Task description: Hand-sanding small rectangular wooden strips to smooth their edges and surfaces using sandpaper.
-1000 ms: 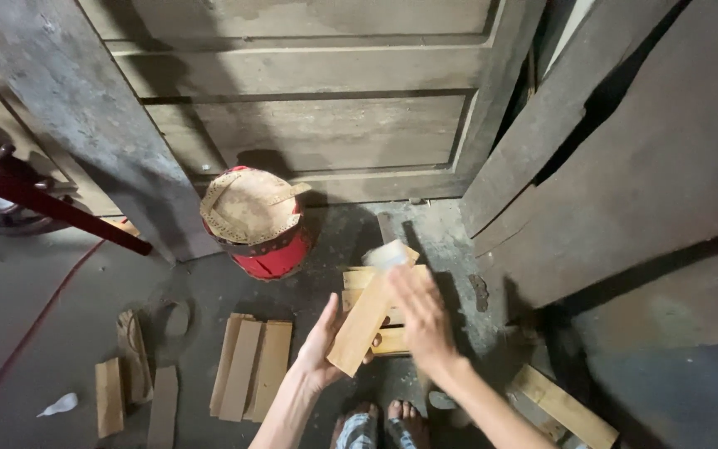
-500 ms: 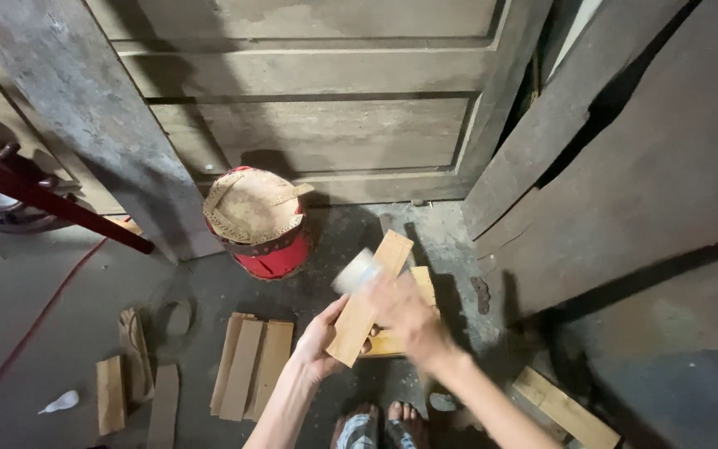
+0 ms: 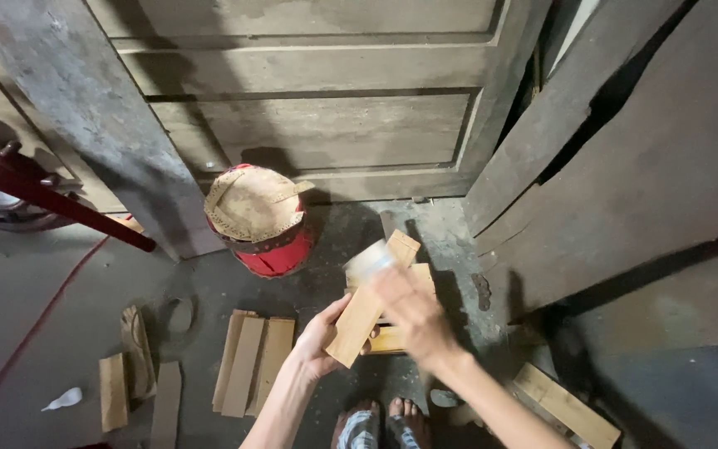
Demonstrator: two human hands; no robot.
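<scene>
My left hand (image 3: pixel 323 337) grips the lower end of a short light wooden slat (image 3: pixel 369 301), held slanted above the floor. My right hand (image 3: pixel 413 312) lies over the slat's upper half with a pale, blurred pad or piece of paper (image 3: pixel 369 260) pressed against the wood near its top end. Below the slat, more pale slats (image 3: pixel 392 333) lie stacked on the floor. My bare feet (image 3: pixel 380 420) show at the bottom edge.
A red bucket (image 3: pixel 263 220) covered with torn cardboard stands against an old wooden door (image 3: pixel 317 108). Three slats (image 3: pixel 255 362) lie side by side at left, more offcuts (image 3: pixel 114 391) farther left. Dark boards (image 3: pixel 625 166) lean at right. A red bar (image 3: pixel 51 199) crosses the left.
My right hand has slid with the pale pad along the slat, from its upper right end towards the middle and back up. The slat has tilted slightly more upright.
</scene>
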